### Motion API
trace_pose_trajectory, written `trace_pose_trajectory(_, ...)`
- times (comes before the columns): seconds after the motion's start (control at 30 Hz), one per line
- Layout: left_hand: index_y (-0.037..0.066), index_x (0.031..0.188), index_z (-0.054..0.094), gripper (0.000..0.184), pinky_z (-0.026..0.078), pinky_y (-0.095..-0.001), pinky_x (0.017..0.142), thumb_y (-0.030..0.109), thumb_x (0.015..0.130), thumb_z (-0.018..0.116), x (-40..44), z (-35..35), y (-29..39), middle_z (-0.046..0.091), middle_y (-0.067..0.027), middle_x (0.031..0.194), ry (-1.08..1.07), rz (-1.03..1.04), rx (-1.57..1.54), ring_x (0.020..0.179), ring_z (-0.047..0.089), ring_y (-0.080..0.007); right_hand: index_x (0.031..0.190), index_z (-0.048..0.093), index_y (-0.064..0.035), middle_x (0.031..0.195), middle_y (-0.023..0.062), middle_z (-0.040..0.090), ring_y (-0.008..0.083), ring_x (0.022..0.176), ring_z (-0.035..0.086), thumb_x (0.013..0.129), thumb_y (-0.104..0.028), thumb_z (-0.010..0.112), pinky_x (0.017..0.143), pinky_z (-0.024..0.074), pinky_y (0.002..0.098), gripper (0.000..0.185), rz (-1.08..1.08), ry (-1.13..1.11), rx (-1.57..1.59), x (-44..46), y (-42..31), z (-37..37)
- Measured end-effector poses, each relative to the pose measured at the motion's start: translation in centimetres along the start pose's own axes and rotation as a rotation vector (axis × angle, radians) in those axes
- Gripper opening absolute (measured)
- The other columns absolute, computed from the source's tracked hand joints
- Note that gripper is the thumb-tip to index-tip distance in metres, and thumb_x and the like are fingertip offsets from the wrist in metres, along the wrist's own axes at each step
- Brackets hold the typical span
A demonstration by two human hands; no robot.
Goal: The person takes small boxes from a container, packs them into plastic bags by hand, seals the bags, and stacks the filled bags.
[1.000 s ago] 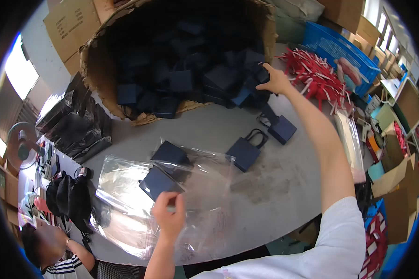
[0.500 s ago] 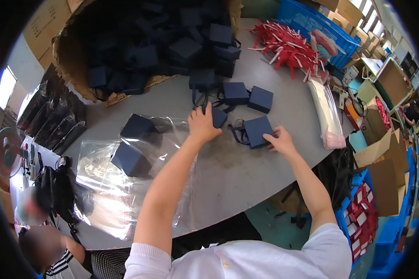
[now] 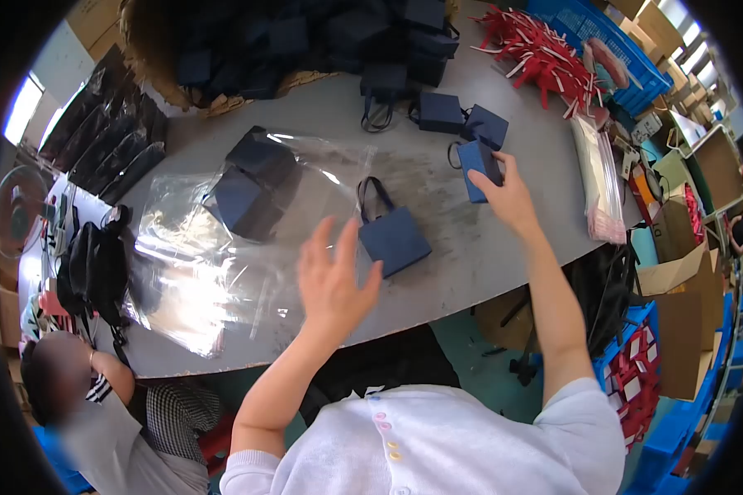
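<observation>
My right hand holds a small dark blue box between thumb and fingers, its black loop at the box's left. My left hand is raised with fingers spread, slightly blurred, holding nothing. Just right of it, a dark blue box with a black ribbon handle lies on the grey table. Beyond my right hand are two more blue boxes. To the left, clear plastic bags lie flat, with dark blue boxes in or under the plastic.
A large torn carton full of dark blue boxes stands at the back. Red and white ribbons, a blue crate and a plastic-wrapped stack are at the right. Black wrapped packs stand left; a person sits lower left.
My left hand has come back toward the table's front edge, leaving a blue box beside it. My right hand has lifted and tilted its box. The whole view has shifted.
</observation>
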State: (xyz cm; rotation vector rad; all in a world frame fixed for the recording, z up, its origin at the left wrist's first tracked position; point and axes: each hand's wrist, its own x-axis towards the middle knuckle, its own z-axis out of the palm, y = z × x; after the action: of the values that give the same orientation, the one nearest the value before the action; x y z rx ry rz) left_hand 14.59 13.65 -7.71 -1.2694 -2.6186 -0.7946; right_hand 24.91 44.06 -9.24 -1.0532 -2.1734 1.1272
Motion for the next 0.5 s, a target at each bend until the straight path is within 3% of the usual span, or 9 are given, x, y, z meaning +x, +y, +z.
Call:
trace_pose_trajectory(0.07,0.011,0.141,0.041,0.079,0.039,-0.054,0.098,0.026,0.072,0.077,-1.7,-1.1,-1.7,0.036,-0.0207,0.142,0.112,0.006,0.092,0.118,0.047,-0.0405,0.13,0.05,-0.0057,0.119,0.0232,0.058,0.04,0.113,0.053,0.073,-0.041,0.076,0.094,0.0452,0.0455,0.072,-0.111,0.04,0.026,-5.3,-3.6,1.9)
trace_pose_trajectory(0.13,0.011,0.138,0.046,0.074,0.027,-0.0543,0.104,0.019,0.071,0.076,-2.6,-0.7,-3.6,0.039,-0.018,0.14,0.214,-0.132,0.264,0.121,0.043,-0.0391,0.13,0.051,-0.0068,0.12,0.0225,0.057,0.0388,0.112,0.053,0.071,-0.04,0.077,0.095,0.0432,0.0453,0.073,-0.483,0.146,-0.156,-9.5,-6.0,5.9)
trace_pose_trajectory(0.23,0.01,0.133,0.05,0.066,0.027,-0.0516,0.105,0.017,0.072,0.075,-3.8,1.7,-7.6,0.046,-0.0149,0.134,0.212,-0.201,0.408,0.122,0.043,-0.0366,0.137,0.048,-0.0131,0.13,0.0203,0.042,0.0446,0.11,0.049,0.067,-0.036,0.079,0.093,0.0422,0.048,0.08,-0.487,0.078,-0.528,-13.5,-5.5,11.4)
trace_pose_trajectory(0.37,0.009,0.124,0.057,0.056,0.028,-0.0505,0.104,0.016,0.072,0.075,-5.2,2.1,-10.5,0.051,-0.0115,0.128,0.135,-0.256,0.307,0.123,0.043,-0.0335,0.14,0.046,-0.0175,0.136,0.0219,0.036,0.0424,0.116,0.048,0.065,-0.029,0.081,0.097,0.044,0.0455,0.084,-0.465,0.042,-0.557,-14.4,-5.1,11.1)
trace_pose_trajectory(0.43,0.008,0.107,0.066,0.036,0.032,-0.0482,0.1,0.014,0.073,0.074,-4.8,2.2,-9.4,0.059,-0.0086,0.114,0.309,-0.217,0.215,0.114,0.05,-0.0292,0.141,0.045,-0.02,0.135,0.0224,0.037,0.043,0.117,0.048,0.063,-0.024,0.081,0.096,0.0456,0.0467,0.087,-0.442,-0.07,-0.421,-13.7,-4.9,10.2)
trace_pose_trajectory(0.47,0.008,0.107,0.066,0.036,0.032,-0.0482,0.1,0.014,0.073,0.074,-5.2,2.7,-10.3,0.059,-0.0086,0.114,0.317,-0.23,0.213,0.114,0.05,-0.0292,0.141,0.045,-0.022,0.134,0.0222,0.037,0.0425,0.12,0.047,0.061,-0.022,0.079,0.098,0.0456,0.0461,0.087,-0.478,-0.116,-0.342,-12.7,-4.9,9.1)
trace_pose_trajectory(0.5,0.007,0.097,0.067,0.024,0.036,-0.046,0.094,0.012,0.074,0.073,-5.4,3.8,-11.9,0.061,-0.008,0.105,0.306,-0.233,0.166,0.106,0.053,-0.0285,0.141,0.046,-0.0228,0.133,0.0224,0.039,0.0408,0.12,0.048,0.06,-0.021,0.079,0.099,0.0451,0.0448,0.087,-0.332,-0.233,-0.215,-11.9,-5.2,7.5)
